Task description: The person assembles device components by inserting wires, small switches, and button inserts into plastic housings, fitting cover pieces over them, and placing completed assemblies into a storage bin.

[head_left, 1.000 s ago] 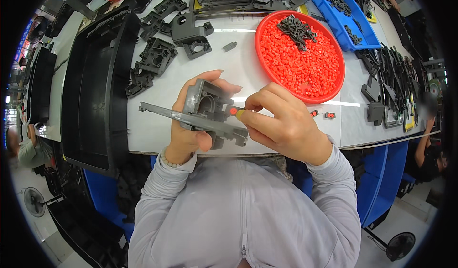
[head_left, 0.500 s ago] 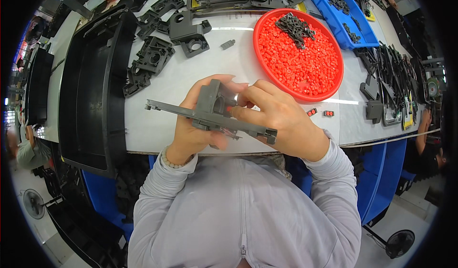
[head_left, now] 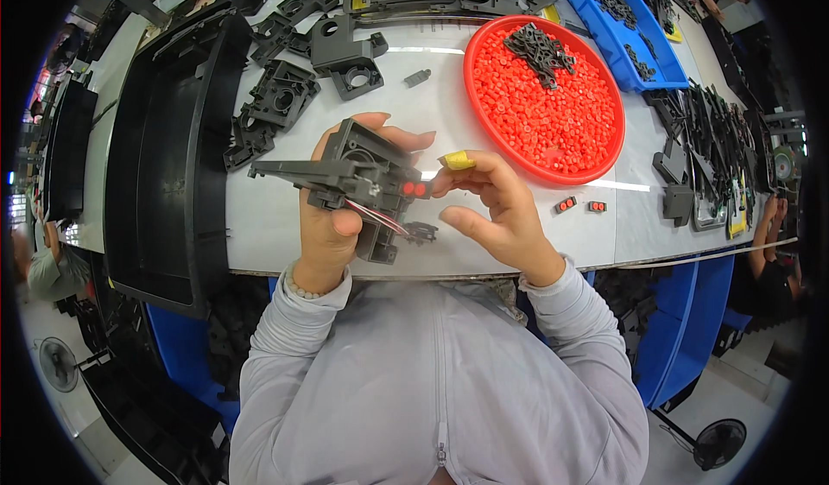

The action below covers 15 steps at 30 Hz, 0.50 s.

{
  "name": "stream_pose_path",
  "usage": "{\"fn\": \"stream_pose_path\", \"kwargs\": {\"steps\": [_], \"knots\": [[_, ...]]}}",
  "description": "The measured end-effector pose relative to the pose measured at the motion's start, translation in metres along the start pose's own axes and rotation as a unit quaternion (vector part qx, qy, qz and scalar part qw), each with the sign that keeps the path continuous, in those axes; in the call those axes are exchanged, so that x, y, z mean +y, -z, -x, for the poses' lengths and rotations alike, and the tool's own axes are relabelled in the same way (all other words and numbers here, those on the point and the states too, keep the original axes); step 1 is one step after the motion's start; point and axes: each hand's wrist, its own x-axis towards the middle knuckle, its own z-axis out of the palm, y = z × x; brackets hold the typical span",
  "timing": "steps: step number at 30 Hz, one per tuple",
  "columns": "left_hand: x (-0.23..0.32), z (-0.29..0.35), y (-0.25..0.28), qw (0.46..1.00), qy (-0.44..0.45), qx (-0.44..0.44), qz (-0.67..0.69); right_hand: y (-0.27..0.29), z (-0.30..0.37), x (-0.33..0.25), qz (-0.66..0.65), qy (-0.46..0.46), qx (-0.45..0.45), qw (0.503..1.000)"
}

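I see the left hand (head_left: 332,226) closed around a dark grey plastic assembly (head_left: 358,183), thumb across its front and fingers wrapped behind it, holding it up just above the near edge of the white table (head_left: 518,226). The assembly has a long flat arm that sticks out to the left of the hand, and a blocky housing on the hand's right side, where two small red buttons (head_left: 414,189) sit in its face. Thin red and white wires (head_left: 380,217) run down from the housing across the thumb. My right hand (head_left: 492,213) is just to the right of the assembly, fingers loosely curled and gripping nothing that I can make out; its index fingertip, wrapped in yellow tape (head_left: 458,160), reaches toward the buttons and sits just beside them, though I cannot tell whether it touches. Beyond the right hand, a round red tray (head_left: 471,79) holds small red pieces with a heap of black parts on top. Two loose red-button pieces (head_left: 580,205) lie on the table to the right of the right hand. A large black moulded housing (head_left: 168,157) stands to the left of the assembly.
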Motion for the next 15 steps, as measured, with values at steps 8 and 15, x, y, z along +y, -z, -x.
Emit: {"fn": "stream_pose_path", "kwargs": {"steps": [8, 15], "knots": [[0.007, -0.002, -0.005, 1.000, 0.009, -0.008, 0.022, -0.005, -0.004, 0.011, -0.256, -0.185, -0.222, 0.923], [0.010, 0.002, 0.000, 1.000, 0.008, -0.012, 0.021, 0.000, -0.003, -0.007, -0.269, -0.328, -0.151, 0.893]]}}
